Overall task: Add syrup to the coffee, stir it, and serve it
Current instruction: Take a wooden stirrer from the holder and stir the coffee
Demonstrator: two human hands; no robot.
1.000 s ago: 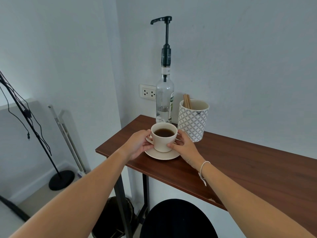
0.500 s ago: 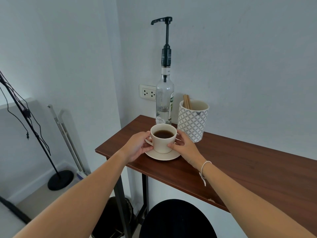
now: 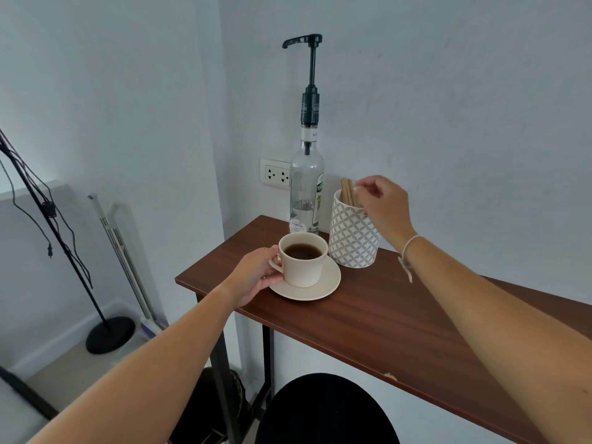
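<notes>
A cream coffee cup (image 3: 302,267) full of dark coffee stands on a cream saucer (image 3: 326,285) near the left end of the brown table (image 3: 400,318). My left hand (image 3: 256,277) grips the cup's handle and rests on the saucer rim. Behind the cup stands a clear syrup bottle (image 3: 307,190) with a tall black pump (image 3: 309,78). To its right, a patterned white holder (image 3: 352,238) contains wooden stir sticks (image 3: 347,192). My right hand (image 3: 381,203) hovers over the holder with curled fingers, fingertips at the stick tops. Whether it pinches one is unclear.
A wall socket (image 3: 276,173) sits left of the bottle. A black stand with cables (image 3: 109,334) and folded white poles (image 3: 128,261) are on the floor at left. A black round seat (image 3: 326,411) is below the table's front edge.
My right hand has left the cup and risen to the stir sticks in the holder. My left hand stays on the cup handle; the cup and saucer have not moved.
</notes>
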